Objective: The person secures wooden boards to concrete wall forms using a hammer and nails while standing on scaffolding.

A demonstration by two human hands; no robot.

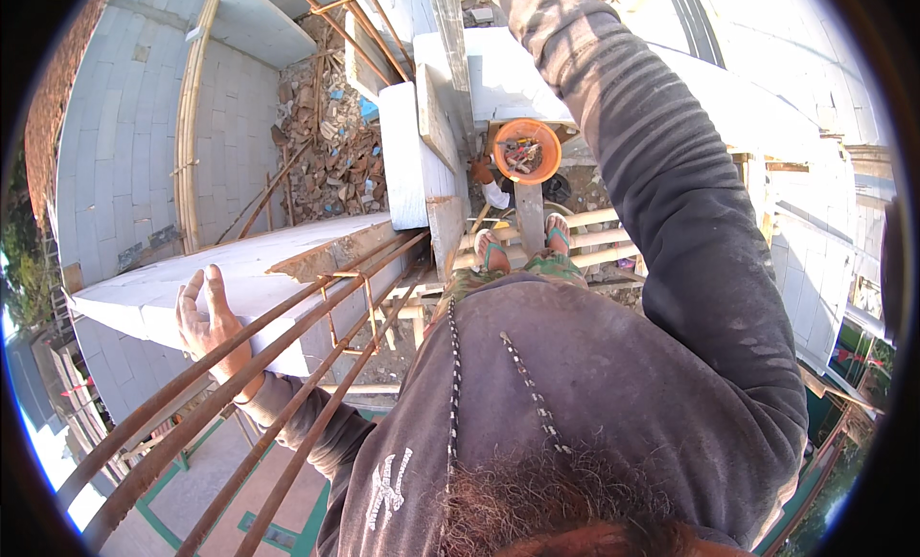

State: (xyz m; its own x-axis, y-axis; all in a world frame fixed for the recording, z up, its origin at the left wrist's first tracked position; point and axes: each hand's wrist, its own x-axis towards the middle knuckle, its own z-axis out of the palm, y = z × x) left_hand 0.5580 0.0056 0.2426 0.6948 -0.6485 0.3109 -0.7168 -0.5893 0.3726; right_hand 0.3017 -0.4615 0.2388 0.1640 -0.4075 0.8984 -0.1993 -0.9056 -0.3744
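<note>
Left hand (203, 319): open, fingers spread, palm laid against white block wall top (172, 291), just behind rusty rebar cage (287, 365); nothing held. Orange bucket (526, 151) of rubble far below, between sandalled feet (489, 252) and wall. Right hand: raised out of view, grip impossible to tell.

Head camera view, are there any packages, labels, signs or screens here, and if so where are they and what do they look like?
No packages, signs or screens show.
Printed emblem: on the chest of the person's dark grey hooded top, lower middle; small, white, made of crossed strokes.
Orange bucket: not a package; round, open, far below past the feet, holding small mixed pieces.
</note>
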